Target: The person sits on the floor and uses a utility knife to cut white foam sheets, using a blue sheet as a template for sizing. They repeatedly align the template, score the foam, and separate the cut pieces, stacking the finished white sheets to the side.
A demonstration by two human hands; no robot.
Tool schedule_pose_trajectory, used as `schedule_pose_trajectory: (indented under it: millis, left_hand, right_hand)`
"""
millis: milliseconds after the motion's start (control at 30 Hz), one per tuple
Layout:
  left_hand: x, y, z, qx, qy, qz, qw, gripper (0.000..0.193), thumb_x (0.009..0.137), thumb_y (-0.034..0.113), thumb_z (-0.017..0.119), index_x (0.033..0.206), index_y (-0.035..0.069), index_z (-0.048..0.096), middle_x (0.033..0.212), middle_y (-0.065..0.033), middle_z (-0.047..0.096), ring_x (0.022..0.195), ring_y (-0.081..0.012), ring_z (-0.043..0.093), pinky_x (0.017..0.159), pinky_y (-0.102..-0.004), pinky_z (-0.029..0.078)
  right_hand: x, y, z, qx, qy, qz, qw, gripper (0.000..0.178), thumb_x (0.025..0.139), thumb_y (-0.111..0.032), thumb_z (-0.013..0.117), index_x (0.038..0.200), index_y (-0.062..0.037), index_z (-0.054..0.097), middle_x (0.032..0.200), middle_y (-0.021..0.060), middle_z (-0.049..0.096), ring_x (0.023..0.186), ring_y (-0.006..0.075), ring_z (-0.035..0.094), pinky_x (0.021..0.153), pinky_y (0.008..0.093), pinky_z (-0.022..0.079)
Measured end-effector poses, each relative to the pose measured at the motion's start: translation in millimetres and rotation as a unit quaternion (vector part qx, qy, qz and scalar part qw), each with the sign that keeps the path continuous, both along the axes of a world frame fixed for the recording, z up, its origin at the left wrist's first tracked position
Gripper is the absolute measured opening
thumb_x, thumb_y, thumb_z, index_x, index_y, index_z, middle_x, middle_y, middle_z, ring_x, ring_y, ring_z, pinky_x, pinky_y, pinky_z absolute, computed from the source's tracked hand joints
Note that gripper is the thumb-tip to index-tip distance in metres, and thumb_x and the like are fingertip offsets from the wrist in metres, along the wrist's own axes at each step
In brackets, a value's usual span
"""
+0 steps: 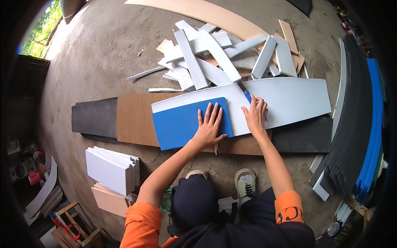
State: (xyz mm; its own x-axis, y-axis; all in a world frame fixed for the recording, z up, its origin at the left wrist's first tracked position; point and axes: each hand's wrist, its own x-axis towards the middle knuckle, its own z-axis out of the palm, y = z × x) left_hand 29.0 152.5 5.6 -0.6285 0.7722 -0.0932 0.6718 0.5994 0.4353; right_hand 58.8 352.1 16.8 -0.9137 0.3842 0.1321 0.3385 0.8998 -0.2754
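Note:
My left hand (210,124) lies flat with spread fingers on a blue rectangular sheet (175,126). That blue sheet rests over the left part of a long white sheet (295,99). To the right of the blue sheet, my right hand (257,113) is closed around a knife with a blue handle (247,96). Its dark blade points away from me, toward the far edge of the white sheet, and the tip is near a loose white strip. Beneath both sheets is a long low support with a brown middle (136,118) and dark ends (94,118).
White and tan offcuts (215,53) lie heaped on the floor beyond the white sheet. A stack of white pieces (108,169) and tan pieces (109,199) stands near left. Long black sheets (349,111) and blue sheets (374,124) line the right side. A wooden stool-like frame (76,225) is lower left.

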Motion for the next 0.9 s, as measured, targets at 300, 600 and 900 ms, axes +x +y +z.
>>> schedule_pose_trajectory:
  millis: [300,600,900]
  left_hand:
    - [4.3,-3.2,7.1,-0.002,-0.033,0.067,0.997,0.099,0.063,0.051,0.067,0.140,0.022,0.013,0.146,-0.0117,-0.001,0.131,-0.0389,-0.011,0.097,-0.0620,-0.007]
    - [-3.7,-2.1,-13.8,0.015,-0.025,0.081,0.996,0.110,0.052,0.058,0.071,0.140,0.025,0.013,0.146,-0.0090,0.000,0.132,-0.0357,-0.010,0.097,-0.0617,-0.007]
    - [0.6,-0.9,-14.1,0.001,-0.037,0.097,0.995,0.114,0.050,0.057,0.072,0.140,0.023,0.011,0.147,-0.0074,0.001,0.133,-0.0337,-0.010,0.097,-0.0607,-0.006]
  right_hand:
    - [32.6,16.6,-2.3,-0.355,-0.042,-0.085,0.930,0.021,0.088,-0.021,0.038,0.096,-0.0030,0.045,0.063,0.0098,0.049,0.048,0.0197,0.052,0.045,0.0327,0.044]
    - [49.5,-17.2,30.7,-0.678,-0.012,-0.155,0.719,0.030,0.092,-0.035,0.040,0.082,-0.0066,0.040,0.053,-0.0025,0.033,0.036,0.0053,0.030,0.033,0.0210,0.027]
    - [23.7,-30.2,-5.9,-0.237,-0.119,0.051,0.963,0.022,0.091,-0.018,0.034,0.100,0.0018,0.036,0.071,0.0242,0.059,0.063,0.0376,0.060,0.057,0.0464,0.047]
